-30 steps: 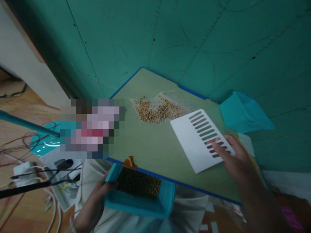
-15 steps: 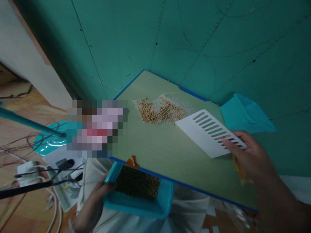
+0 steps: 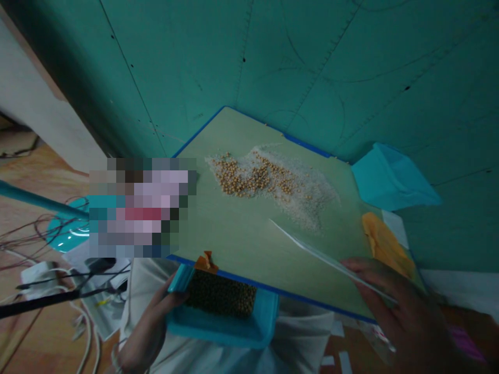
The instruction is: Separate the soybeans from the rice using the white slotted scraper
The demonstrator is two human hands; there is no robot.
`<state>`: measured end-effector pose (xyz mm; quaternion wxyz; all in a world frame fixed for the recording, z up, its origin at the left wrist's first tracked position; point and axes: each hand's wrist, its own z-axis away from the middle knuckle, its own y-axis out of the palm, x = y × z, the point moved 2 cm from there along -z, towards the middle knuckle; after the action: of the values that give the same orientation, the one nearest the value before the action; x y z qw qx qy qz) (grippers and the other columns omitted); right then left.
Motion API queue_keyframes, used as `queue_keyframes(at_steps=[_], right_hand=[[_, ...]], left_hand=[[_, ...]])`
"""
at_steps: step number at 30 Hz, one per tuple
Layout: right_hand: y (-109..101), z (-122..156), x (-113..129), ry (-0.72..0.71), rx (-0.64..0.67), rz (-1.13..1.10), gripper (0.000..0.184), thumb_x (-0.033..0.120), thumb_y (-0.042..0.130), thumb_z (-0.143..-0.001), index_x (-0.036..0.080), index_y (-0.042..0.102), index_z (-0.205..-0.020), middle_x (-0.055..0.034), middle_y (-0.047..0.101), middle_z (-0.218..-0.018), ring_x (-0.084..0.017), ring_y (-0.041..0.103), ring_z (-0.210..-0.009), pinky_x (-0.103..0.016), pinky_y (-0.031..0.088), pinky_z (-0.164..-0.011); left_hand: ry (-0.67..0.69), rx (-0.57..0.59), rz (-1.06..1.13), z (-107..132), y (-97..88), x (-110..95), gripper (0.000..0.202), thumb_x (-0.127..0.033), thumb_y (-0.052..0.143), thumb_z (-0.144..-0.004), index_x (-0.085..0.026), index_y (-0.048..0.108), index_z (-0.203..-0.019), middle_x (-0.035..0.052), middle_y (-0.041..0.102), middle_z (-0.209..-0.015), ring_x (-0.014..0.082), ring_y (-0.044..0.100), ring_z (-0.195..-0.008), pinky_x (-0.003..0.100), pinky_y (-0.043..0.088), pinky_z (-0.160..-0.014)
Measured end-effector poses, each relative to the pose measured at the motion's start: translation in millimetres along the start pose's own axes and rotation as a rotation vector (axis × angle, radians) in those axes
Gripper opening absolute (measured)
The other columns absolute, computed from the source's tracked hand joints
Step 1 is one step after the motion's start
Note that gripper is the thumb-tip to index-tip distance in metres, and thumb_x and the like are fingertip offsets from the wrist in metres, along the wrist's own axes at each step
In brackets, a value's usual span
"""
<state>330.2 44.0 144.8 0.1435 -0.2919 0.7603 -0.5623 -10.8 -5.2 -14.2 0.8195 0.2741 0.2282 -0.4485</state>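
Observation:
My right hand (image 3: 393,304) is closed on a white slotted scraper (image 3: 307,249), seen nearly edge-on, a little above the front right of a pale green board (image 3: 234,234). Beyond the scraper, tan beans (image 3: 249,179) lie spread on the board, mixed with fine whitish grains (image 3: 307,205) that reach out to the right. My left hand (image 3: 156,317) grips the left rim of a teal plastic tray (image 3: 230,335) below the board's front edge. Small dark greenish-brown beans (image 3: 222,296) fill the tray's far part.
A teal wall (image 3: 187,62) rises behind the board. On the right are a teal folded piece (image 3: 390,179) and an orange cloth-like piece (image 3: 384,246). Orange tape (image 3: 206,262) sticks to the front edge. Cables and a power strip (image 3: 99,306) lie at lower left; a blurred patch covers the board's left side.
My right hand has drawn the scraper back toward the board's front and tipped it edge-on, uncovering more whitish grains and the orange piece. My left hand stays on the tray.

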Motion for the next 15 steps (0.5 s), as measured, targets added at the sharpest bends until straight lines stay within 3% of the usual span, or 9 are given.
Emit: queue_keyframes(at_steps=[4, 8, 12, 15], right_hand=[[8.4, -2.1, -11.8, -0.123, 0.035, 0.053, 0.020, 0.006, 0.047, -0.081, 0.019, 0.052, -0.097, -0.0102, 0.067, -0.097, -0.018, 0.065, -0.093, -0.028, 0.053, -0.078], [17.6, -9.6, -23.0, -0.164, 0.000, 0.142, 0.019, 0.006, 0.046, -0.082, 0.019, 0.050, -0.094, -0.0099, 0.067, -0.095, -0.020, 0.065, -0.090, -0.032, 0.053, -0.075], [25.7, -18.7, -33.6, -0.077, -0.061, 0.200, 0.017, 0.008, 0.044, -0.082, 0.019, 0.051, -0.093, -0.0108, 0.068, -0.094, -0.022, 0.065, -0.088, -0.037, 0.053, -0.075], [30.5, -25.1, -44.3, -0.012, -0.080, 0.234, 0.021, 0.008, 0.042, -0.081, 0.019, 0.053, -0.095, -0.0104, 0.069, -0.095, -0.023, 0.065, -0.089, -0.038, 0.052, -0.078]], left_hand=[[0.008, -0.002, 0.015, -1.0, 2.8, -0.7, 0.052, -0.031, 0.072, -0.053, -0.019, 0.065, -0.104, 0.0004, 0.076, -0.094, 0.0343, 0.054, -0.109, 0.035, 0.046, -0.076], [0.008, 0.026, 0.036, -4.8, 0.9, 3.2, 0.046, -0.029, 0.071, -0.056, -0.020, 0.066, -0.102, 0.0001, 0.077, -0.092, 0.0338, 0.055, -0.110, 0.038, 0.043, -0.087], [0.004, 0.012, 0.024, -10.0, -6.3, 10.1, 0.040, -0.032, 0.070, -0.059, -0.022, 0.068, -0.098, -0.0013, 0.076, -0.070, 0.0345, 0.058, -0.105, 0.039, 0.046, -0.083], [0.028, 0.003, 0.033, -7.4, -5.5, 6.8, 0.039, -0.031, 0.072, -0.057, -0.024, 0.070, -0.095, -0.0018, 0.077, -0.078, 0.0334, 0.055, -0.111, 0.038, 0.044, -0.088]])
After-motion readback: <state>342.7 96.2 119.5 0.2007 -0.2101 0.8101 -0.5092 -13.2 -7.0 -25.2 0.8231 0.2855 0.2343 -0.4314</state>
